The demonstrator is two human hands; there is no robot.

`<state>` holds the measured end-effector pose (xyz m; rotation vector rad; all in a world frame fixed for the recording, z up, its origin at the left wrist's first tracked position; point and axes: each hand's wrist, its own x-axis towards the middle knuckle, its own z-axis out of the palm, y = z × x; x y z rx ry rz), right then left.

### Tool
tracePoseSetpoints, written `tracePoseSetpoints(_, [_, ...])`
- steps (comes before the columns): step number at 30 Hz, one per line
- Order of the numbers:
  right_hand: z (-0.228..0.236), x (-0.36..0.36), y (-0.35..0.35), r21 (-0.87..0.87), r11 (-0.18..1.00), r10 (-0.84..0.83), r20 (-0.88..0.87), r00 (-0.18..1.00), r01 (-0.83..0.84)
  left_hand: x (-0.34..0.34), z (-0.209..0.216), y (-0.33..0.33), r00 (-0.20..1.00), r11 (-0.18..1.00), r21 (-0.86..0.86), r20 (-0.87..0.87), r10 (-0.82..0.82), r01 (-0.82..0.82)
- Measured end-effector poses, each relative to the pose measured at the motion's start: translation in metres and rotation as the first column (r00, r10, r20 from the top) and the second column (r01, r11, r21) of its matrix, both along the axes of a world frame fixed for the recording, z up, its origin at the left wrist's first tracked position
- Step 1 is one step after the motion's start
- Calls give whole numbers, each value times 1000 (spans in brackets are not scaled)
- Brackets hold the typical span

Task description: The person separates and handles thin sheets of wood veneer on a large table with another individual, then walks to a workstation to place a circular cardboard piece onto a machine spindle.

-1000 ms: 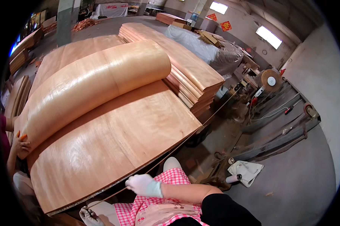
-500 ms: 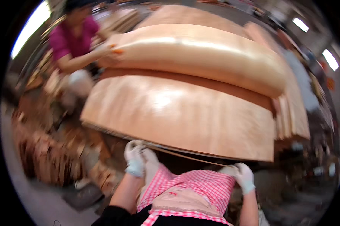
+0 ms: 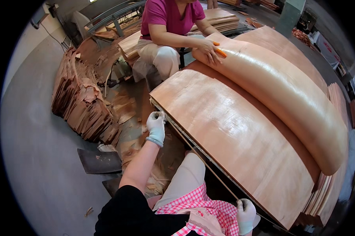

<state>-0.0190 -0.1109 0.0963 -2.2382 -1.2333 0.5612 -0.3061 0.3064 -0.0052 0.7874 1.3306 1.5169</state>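
Observation:
A long, thin wood-coloured strip (image 3: pixel 209 166) stretches between my two white-gloved hands, just along the near edge of a stack of wood veneer sheets (image 3: pixel 232 129). My left hand (image 3: pixel 156 126) is closed on its far end, fingertips pinched close to the stack's left corner. Low at the right, my right hand (image 3: pixel 245 215) is closed on the other end, beside my pink checked apron (image 3: pixel 220 212). Across the back of the stack lies a large curled veneer sheet (image 3: pixel 279 86). A co-worker's hand (image 3: pixel 210 50), with something orange at its fingers, rests on that curl's left end.
The co-worker in a magenta shirt (image 3: pixel 171 21) is at the stack's far left side. A leaning pile of rough brown veneer pieces (image 3: pixel 83 102) stands at the left, near a dark flat sheet (image 3: pixel 99 161) on the floor. More layered veneer (image 3: pixel 323 192) lies at the right.
The view has turned left, so the stack now slants down to the right and the brown pile shows more fully. Both hands still hold the strip; my left arm reaches further out.

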Motion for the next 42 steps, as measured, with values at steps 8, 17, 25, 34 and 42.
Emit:
tracePoseSetpoints(8, [-8, 81, -41, -224, 940, -296, -168, 940, 256, 21, -36, 47, 988, 994, 50, -128, -89, 96])
tracePoseSetpoints(17, [6, 16, 46, -195, 980, -37, -384, 923, -42, -91, 11, 100, 977, 991, -60, -182, 111, -123])
tracePoseSetpoints(25, [-9, 116, -23, -250, 931, -357, -461, 812, 267, -49, -26, 113, 923, 997, -75, -382, -43, 16])
tracePoseSetpoints(34, [-10, 134, -19, -244, 921, -379, -384, 842, 303, -40, -47, 141, 739, 995, -81, -674, -10, -60])
tracePoseSetpoints(42, [-19, 129, -16, -344, 878, -438, -298, 848, 333, -54, -47, 148, 392, 993, -92, -918, -55, -76])
